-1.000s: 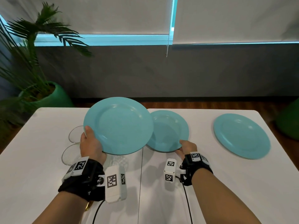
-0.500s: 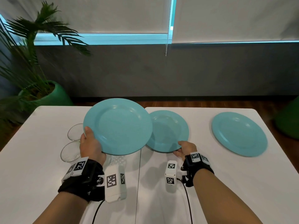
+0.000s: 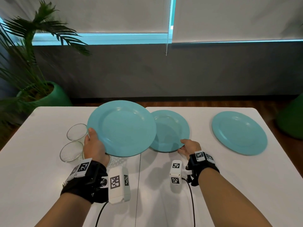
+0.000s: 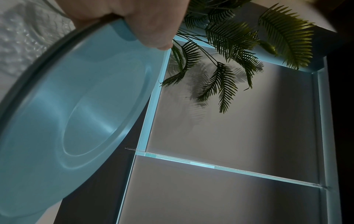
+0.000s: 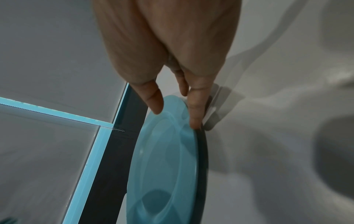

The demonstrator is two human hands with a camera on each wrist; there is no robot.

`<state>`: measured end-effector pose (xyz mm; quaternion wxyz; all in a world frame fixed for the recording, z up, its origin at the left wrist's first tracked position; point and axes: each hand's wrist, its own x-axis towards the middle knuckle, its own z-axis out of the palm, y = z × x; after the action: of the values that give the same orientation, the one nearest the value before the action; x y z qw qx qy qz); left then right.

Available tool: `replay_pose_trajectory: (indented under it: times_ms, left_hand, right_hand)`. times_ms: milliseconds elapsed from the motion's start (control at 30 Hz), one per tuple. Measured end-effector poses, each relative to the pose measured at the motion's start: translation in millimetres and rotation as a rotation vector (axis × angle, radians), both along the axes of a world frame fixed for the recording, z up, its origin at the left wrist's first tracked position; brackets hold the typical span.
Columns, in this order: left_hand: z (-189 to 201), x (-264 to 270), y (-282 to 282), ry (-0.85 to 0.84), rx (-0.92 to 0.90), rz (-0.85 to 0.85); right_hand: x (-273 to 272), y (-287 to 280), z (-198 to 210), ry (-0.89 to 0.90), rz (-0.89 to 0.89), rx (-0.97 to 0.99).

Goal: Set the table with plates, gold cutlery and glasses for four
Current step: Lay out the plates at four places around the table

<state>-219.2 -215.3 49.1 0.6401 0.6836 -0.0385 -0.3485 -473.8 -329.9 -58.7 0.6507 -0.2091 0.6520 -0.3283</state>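
Aloft, plate [image 3: 122, 128] in left hand [image 3: 94, 147]

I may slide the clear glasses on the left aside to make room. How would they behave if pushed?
The two glasses look short and wide, so they would probably slide rather than tip. They stand close together beside the left hand, so a push on one may knock the other. They look like thin glass, so likely fragile.

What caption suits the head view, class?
Left hand lifts one blue plate while right hand grips another on the white table.
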Motion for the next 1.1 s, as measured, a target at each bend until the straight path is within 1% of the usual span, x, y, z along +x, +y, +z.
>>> replay_pose_trajectory:
  times_ms: [100, 167, 233, 267, 300, 333, 400, 467, 500, 567, 600, 633, 700, 800, 900, 967, 1033, 1100]
  left_hand:
    - [1, -2, 1, 0.01, -0.025, -0.011]
    - [0, -2, 3, 0.015, -0.021, -0.022]
    - [-3, -3, 3, 0.035, -0.015, -0.029]
    - [-5, -3, 2, 0.05, -0.012, -0.034]
    - [-4, -6, 1, 0.082, -0.018, -0.05]
    - [-2, -11, 0, 0.131, -0.027, -0.07]
    - [2, -28, 1, 0.211, -0.023, -0.114]
    - [5, -50, 7, 0.243, 0.008, -0.168]
    - [6, -62, 10, 0.265, -0.001, -0.207]
    - [-2, -83, 18, 0.312, -0.015, -0.298]
    - [-10, -92, 23, 0.324, -0.015, -0.34]
    - [-17, -100, 30, 0.33, -0.015, -0.388]
    - [-35, -110, 43, 0.305, 0.021, -0.45]
    - [-58, -117, 62, 0.274, 0.068, -0.495]
    - [-57, -128, 76, 0.252, 0.087, -0.536]
    - [-53, -131, 82, 0.196, 0.103, -0.551]
    - [-51, -127, 83, 0.128, 0.128, -0.546]
    - [-50, -123, 82, 0.074, 0.142, -0.532]
  right_hand:
    - [-2, 1, 3, 0.06, 0.024, -0.014]
    - [-3, 7, 8, 0.137, 0.032, -0.015]
    - [-6, 10, 17, 0.174, 0.057, -0.006]
    - [-4, 13, 25, 0.175, 0.076, -0.03]
    - [-1, 18, 34, 0.176, 0.107, -0.099]
    - [0, 24, 40, 0.153, 0.112, -0.129]
    - [4, 42, 64, 0.043, 0.175, -0.164]
    - [-2, 59, 75, -0.008, 0.213, -0.209]
    - [-8, 67, 77, 0.018, 0.189, -0.228]
    - [-26, 83, 72, 0.185, 0.159, -0.272]
    - [-36, 92, 66, 0.251, 0.133, -0.275]
    - [-48, 102, 61, 0.274, 0.101, -0.259]
    - [-70, 122, 53, 0.222, 0.003, -0.194]
    - [-105, 151, 47, 0.133, -0.148, -0.113]
    - [-141, 179, 42, 0.035, -0.316, -0.108]
    - [-159, 197, 42, 0.01, -0.436, -0.104]
    - [-175, 213, 42, 0.014, -0.526, -0.097]
    - [-190, 225, 39, 0.055, -0.628, -0.071]
